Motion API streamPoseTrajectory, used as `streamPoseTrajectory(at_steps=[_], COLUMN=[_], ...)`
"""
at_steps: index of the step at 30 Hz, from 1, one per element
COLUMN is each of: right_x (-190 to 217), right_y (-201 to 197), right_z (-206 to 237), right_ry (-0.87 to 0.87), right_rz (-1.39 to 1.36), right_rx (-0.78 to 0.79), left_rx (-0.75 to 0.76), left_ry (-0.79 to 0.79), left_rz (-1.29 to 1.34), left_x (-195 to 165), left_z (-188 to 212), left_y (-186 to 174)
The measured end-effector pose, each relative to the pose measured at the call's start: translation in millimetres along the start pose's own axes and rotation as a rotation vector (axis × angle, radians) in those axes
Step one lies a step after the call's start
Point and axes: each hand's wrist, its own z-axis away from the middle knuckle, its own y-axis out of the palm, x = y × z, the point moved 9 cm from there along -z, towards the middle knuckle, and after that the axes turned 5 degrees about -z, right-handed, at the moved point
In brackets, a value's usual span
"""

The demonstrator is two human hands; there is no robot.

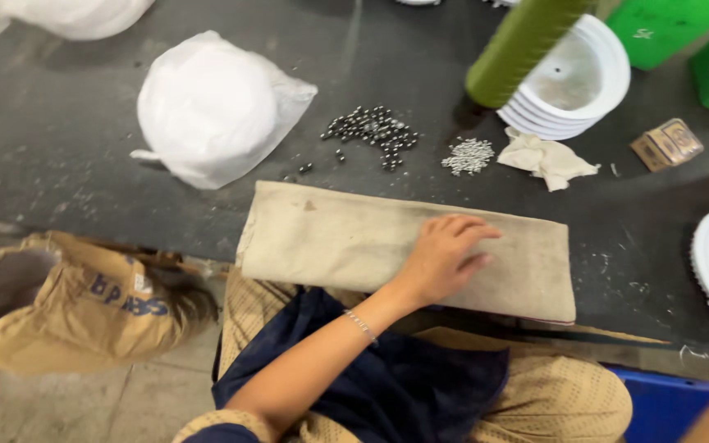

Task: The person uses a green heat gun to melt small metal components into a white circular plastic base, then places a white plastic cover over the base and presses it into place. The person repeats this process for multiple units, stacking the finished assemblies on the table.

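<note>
1. The left hand (445,254) lies flat, palm down, fingers loosely spread, on a folded beige cloth (354,242); it grips nothing.
2. The cloth lies along the near edge of the dark table (59,139), right of middle.
3. Just beyond it sit a scatter of dark steel balls (373,130) and a small pile of silvery bits (468,155).
4. Far left lies a white plastic bag (211,107); far right, stacked white round pieces (572,82).
5. Of the right arm only a sliver shows at the lower right corner; its hand cannot be seen.

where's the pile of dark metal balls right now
In the head view, the pile of dark metal balls lies on the black table just beyond the folded beige cloth, between the white plastic bag and a smaller heap of silver bits.
</note>
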Motion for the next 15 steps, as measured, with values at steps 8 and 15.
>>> streamPoseTrajectory(at_steps=[8,15], right_x=[128,146], right_y=[168,245], right_z=[101,102], right_ry=[-0.187,-0.258], right_rz=[-0.196,-0.140], right_rx=[0.268,0.299], left_rx=[-0.159,-0.042], left_ry=[-0.332,-0.302], left_rz=[-0.534,-0.890], left_x=[59,111], left_z=[78,94], left_y=[-159,-191])
